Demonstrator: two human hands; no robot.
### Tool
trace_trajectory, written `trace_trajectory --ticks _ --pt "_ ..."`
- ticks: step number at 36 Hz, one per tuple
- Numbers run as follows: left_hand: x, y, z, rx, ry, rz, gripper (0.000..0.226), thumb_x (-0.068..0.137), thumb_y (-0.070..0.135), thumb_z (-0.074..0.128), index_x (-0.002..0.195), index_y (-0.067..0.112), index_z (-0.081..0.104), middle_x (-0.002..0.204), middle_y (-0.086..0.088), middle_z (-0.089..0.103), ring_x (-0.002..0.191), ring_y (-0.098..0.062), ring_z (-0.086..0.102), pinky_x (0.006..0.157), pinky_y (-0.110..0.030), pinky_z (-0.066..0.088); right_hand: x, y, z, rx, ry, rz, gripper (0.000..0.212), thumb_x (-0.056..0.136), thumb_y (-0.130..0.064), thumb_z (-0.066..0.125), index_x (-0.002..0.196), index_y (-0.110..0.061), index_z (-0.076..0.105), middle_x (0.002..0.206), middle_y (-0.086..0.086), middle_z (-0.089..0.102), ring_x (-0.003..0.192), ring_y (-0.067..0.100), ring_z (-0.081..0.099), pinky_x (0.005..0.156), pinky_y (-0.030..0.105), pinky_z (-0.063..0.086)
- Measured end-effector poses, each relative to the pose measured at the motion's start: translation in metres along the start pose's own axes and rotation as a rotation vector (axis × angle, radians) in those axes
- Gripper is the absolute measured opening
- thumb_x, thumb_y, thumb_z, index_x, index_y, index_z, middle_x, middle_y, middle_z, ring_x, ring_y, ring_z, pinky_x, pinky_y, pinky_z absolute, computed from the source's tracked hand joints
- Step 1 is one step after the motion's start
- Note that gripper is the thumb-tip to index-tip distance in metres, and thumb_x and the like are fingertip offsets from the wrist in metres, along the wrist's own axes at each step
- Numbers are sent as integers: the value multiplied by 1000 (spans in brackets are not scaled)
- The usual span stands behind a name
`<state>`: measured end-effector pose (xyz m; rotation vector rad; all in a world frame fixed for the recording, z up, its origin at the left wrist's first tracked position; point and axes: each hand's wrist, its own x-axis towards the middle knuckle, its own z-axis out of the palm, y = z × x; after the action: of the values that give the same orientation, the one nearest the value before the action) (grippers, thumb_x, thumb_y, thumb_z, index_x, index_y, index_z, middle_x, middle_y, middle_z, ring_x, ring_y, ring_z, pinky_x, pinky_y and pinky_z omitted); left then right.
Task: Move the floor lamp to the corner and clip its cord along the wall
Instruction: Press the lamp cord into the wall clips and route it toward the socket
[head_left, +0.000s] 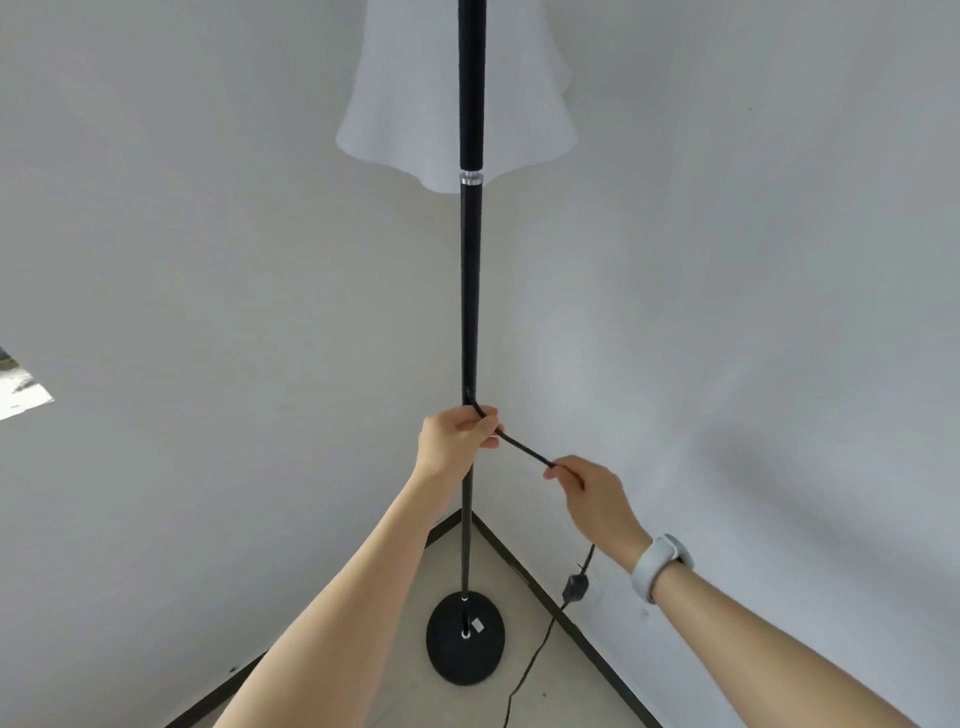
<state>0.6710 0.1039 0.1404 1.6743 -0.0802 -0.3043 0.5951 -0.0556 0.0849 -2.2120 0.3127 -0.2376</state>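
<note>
The floor lamp (470, 291) stands upright in the room corner, a thin black pole with a white shade (415, 104) at the top and a round black base (465, 642) on the floor. Its black cord (524, 449) leaves the pole at mid height. My left hand (454, 441) pinches the cord right beside the pole. My right hand (597, 501) grips the same cord a little further along, to the lower right. Below my right hand the cord hangs down past an inline switch (575, 587) and trails over the floor.
Two grey-white walls meet behind the lamp, each with a dark skirting strip (550, 597) along the floor. The floor is light tile. A bright patch (21, 387) shows at the far left. A pale band sits on my right wrist (657, 566).
</note>
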Motion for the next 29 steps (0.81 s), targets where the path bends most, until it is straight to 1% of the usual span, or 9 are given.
trace_trajectory --ticks 3,6,8,10,13,17,19,25,29 --pt "3 2 9 78 150 46 14 79 28 65 67 20 67 68 5 70 65 -12 65 71 -28 49 12 3 -19 -102 63 -11 23 94 -14 44 89 -14 66 65 -15 55 48 0 43 50 11 38" --pt "8 2 11 199 278 171 18 78 33 67 86 19 59 81 9 62 78 -11 59 67 -25 43 20 4 -34 -164 71 -25 23 94 -14 43 91 -13 66 69 -11 53 50 -2 39 50 15 28" --pt "15 3 12 210 177 256 30 85 25 61 113 19 51 108 8 55 98 -10 53 80 -25 42 22 3 -38 -172 51 -26 24 94 -15 42 92 -13 66 69 -10 53 49 0 39 50 18 29" --pt "21 6 13 220 13 265 36 92 17 50 127 19 43 120 10 49 110 -8 47 89 -25 38 21 4 -38 -168 34 -27 24 94 -14 42 93 -11 66 69 -11 52 50 0 39 50 15 29" --pt "30 11 13 202 -74 226 26 93 14 48 118 16 54 113 5 62 106 -13 55 88 -23 37 20 6 -36 -126 44 -19 24 94 -13 42 94 -9 66 72 -8 56 49 0 41 53 11 37" --pt "32 10 11 178 21 213 9 86 17 61 90 24 65 93 2 70 95 -16 62 82 -23 44 20 8 -38 -67 47 -3 23 94 -14 43 94 -11 66 69 -11 58 49 0 43 55 8 38" --pt "31 9 9 159 59 217 18 83 15 64 78 32 65 83 10 69 92 -16 64 82 -23 47 22 7 -40 -54 31 -12 22 94 -15 44 94 -11 66 66 -10 57 49 2 43 54 9 38" --pt "25 7 2 146 171 231 29 77 20 68 61 43 65 75 7 68 80 -17 61 78 -26 48 26 9 -45 -46 -55 -2 20 93 -19 46 96 -9 63 66 -10 52 56 4 44 56 5 37" --pt "24 12 -2 142 209 223 23 77 18 69 67 39 65 74 15 69 82 -16 65 78 -25 49 20 13 -43 -15 -142 49 20 93 -19 46 93 -9 63 61 -7 48 59 15 45 55 15 36"
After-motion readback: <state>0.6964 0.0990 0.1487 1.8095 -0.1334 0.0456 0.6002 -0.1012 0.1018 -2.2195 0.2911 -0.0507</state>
